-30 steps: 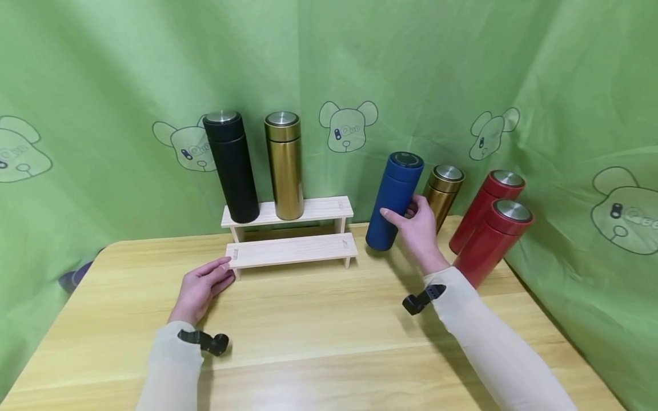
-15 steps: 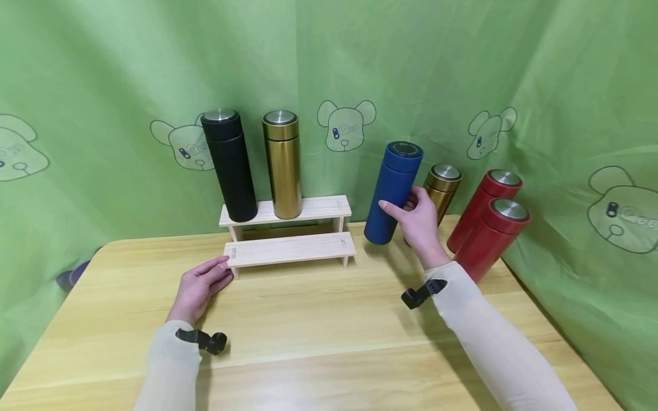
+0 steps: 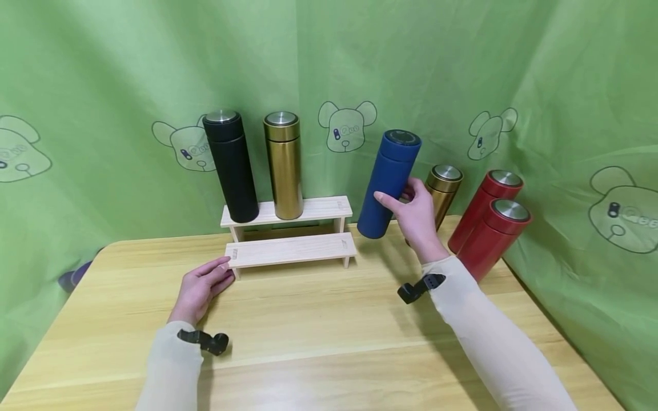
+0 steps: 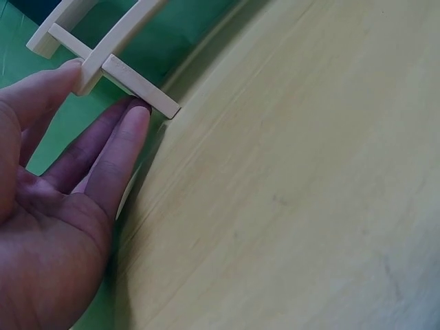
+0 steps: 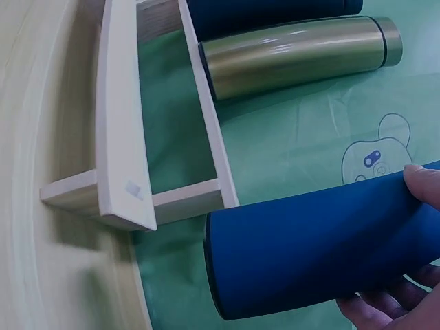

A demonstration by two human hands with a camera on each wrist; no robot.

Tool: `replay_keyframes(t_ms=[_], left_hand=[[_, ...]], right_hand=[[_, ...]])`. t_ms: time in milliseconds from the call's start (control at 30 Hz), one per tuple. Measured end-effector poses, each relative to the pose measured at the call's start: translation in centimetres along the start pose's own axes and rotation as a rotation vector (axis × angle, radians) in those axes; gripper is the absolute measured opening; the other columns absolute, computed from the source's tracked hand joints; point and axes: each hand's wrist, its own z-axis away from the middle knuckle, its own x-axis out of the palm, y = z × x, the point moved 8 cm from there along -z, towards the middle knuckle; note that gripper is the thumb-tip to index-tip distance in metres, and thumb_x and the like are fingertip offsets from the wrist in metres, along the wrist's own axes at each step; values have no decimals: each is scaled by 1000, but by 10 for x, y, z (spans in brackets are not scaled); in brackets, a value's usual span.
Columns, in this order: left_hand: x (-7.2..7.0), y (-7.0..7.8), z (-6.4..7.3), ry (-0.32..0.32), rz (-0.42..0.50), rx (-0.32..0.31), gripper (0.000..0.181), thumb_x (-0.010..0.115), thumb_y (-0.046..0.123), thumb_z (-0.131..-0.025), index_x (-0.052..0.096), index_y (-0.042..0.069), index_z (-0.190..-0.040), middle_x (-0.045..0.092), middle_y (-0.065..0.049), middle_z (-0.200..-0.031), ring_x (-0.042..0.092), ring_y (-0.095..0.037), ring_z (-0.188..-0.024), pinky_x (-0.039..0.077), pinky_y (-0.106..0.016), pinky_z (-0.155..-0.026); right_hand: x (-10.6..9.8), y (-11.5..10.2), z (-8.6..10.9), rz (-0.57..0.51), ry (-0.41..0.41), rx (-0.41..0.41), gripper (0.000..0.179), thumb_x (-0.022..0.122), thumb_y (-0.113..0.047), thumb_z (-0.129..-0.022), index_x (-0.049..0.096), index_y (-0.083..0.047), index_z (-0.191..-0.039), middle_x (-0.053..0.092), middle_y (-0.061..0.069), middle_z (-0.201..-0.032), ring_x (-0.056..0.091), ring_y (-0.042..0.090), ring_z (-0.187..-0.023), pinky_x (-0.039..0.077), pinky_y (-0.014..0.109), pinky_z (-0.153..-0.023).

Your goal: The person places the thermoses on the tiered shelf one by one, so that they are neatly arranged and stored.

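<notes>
My right hand (image 3: 417, 220) grips a blue thermos bottle (image 3: 385, 182) around its middle, thumb on the near side. The bottle leans a little, held above the table just right of a small two-step wooden rack (image 3: 290, 249). In the right wrist view the dark base of the blue thermos (image 5: 295, 247) points toward the rack's end. My left hand (image 3: 197, 291) touches the left end of the lower step; the left wrist view shows its extended fingers (image 4: 124, 148) at a leg. A black thermos (image 3: 232, 171) and a gold thermos (image 3: 285, 171) stand on the upper step.
Right of the held bottle stand a shorter-looking gold thermos (image 3: 443, 191), partly hidden by my hand, and two red thermoses (image 3: 480, 211) (image 3: 493, 240). A green curtain (image 3: 401, 63) printed with bear heads closes in the back and right of the wooden table (image 3: 308, 348).
My right hand has raised the blue thermos and shifted it slightly left, toward the rack. The left hand stays at the rack's end.
</notes>
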Motion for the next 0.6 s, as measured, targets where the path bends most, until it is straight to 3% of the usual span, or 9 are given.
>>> replay_keyframes(t_ms=[300,600], left_hand=[[0,1,1,-3,-18,-13,40,60,1,-97,51,-7,-136,63,-4,-118,64,-25,-110,51,-37,-100],[1,-1,1,8,-13,-16,41,61,0,-97,51,-6,-136,61,-7,-122,63,-26,-111,51,-37,-100]], right_hand=[[8,-11,-3,-11,-28,-3,80,83,-39,-80,45,-4,-140,54,13,-130,52,25,-119,48,41,-102],[11,-25,-5,-37,-39,2,78,82,-40,-80,46,-5,-140,55,12,-128,52,24,-117,48,40,-102]])
